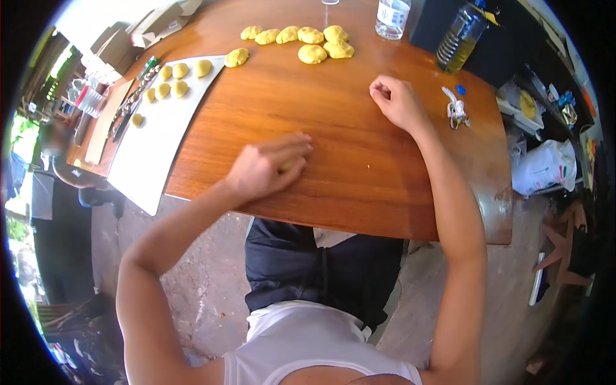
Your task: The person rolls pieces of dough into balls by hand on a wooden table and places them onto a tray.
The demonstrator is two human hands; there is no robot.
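Observation:
My left hand is low over the near part of the wooden table, slightly blurred. Its fingers and thumb curve around a small yellow dough ball, mostly hidden under the palm. Further right, my right hand rests on the tabletop with its fingers curled into a loose fist, and nothing shows in it. To the left, several small yellow dough balls sit on a white sheet. Larger yellow dough lumps lie toward the back, and one lump is beside the sheet's edge.
A clear bottle and a bottle of yellowish liquid stand at the back right. A blue cap and a white cable lie near the right edge. Cardboard boxes are at the far left.

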